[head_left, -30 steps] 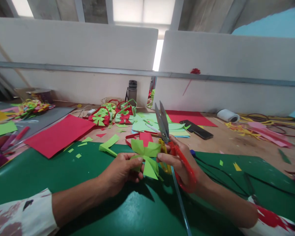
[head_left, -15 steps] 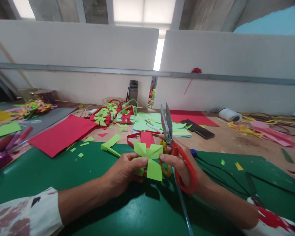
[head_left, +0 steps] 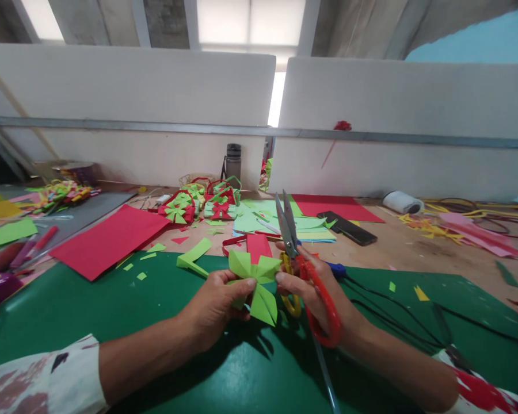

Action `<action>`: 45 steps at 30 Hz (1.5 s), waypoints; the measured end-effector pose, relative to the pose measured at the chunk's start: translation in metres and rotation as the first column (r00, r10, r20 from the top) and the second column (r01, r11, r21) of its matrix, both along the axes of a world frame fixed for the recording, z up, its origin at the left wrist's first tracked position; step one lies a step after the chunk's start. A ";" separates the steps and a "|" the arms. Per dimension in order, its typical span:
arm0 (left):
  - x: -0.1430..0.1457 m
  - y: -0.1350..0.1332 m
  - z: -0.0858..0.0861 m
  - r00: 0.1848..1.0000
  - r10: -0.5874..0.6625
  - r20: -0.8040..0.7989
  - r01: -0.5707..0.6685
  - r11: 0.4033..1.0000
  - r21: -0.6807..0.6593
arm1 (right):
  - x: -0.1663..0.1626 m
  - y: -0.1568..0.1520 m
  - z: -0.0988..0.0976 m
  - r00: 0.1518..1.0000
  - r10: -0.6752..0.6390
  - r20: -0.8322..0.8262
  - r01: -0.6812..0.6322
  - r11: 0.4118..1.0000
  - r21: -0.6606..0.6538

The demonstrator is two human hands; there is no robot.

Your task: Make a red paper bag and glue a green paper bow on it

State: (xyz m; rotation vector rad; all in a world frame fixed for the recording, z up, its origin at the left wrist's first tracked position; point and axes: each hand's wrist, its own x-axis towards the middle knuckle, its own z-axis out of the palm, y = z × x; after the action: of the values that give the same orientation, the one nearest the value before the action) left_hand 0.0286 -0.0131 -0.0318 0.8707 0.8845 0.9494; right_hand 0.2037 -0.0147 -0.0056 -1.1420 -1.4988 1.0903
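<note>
My left hand (head_left: 216, 302) is closed, pinching the middle of a light green folded paper bow (head_left: 254, 282) above the dark green mat (head_left: 112, 310). My right hand (head_left: 311, 284) is closed on red-and-yellow-handled scissors (head_left: 304, 267), whose blades point up and away and are nearly closed. Its thumb and forefinger also touch the bow's right side. A red paper piece with a curled red strip (head_left: 252, 244) lies just beyond the bow.
A red sheet (head_left: 110, 238) lies to the left, with green scraps around it. Finished red and green bows (head_left: 202, 198), a stack of pale green sheets (head_left: 280, 221), a black phone (head_left: 347, 227), a grey bottle (head_left: 233, 161) and a white roll (head_left: 399, 202) sit further back. White partitions close off the back.
The bow has been turned a little between my hands. The scissors have shifted slightly, their blades staying upright. Both hands stay at the same spot over the mat.
</note>
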 end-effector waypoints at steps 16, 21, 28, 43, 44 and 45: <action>-0.022 0.027 0.020 0.968 0.248 -0.034 -0.239 0.958 0.161 | 0.053 -0.001 -0.013 0.639 -0.253 0.726 -0.178 0.870 0.460; -0.022 0.026 0.019 0.976 0.209 -0.056 -0.199 0.969 0.145 | 0.052 -0.002 -0.014 0.604 -0.236 0.761 -0.218 0.870 0.443; -0.021 0.023 0.020 0.986 0.168 -0.025 -0.163 0.977 0.137 | 0.050 -0.003 -0.015 0.568 -0.232 0.790 -0.223 0.880 0.419; -0.021 0.024 0.014 0.989 0.142 0.038 -0.145 0.984 0.100 | 0.052 -0.005 -0.019 0.519 -0.294 0.802 -0.340 0.790 0.510; -0.020 0.023 0.014 0.989 0.140 0.046 -0.144 0.985 0.094 | 0.052 -0.005 -0.019 0.521 -0.294 0.801 -0.344 0.787 0.512; -0.020 0.023 0.014 0.989 0.139 0.051 -0.143 0.986 0.087 | 0.052 -0.005 -0.019 0.522 -0.294 0.800 -0.345 0.785 0.514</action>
State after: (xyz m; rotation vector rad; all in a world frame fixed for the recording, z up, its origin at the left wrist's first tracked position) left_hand 0.0084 0.0101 -0.0180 0.8686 0.8784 1.1355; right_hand 0.2554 -0.0198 -0.0243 -1.1909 -2.4099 -0.1676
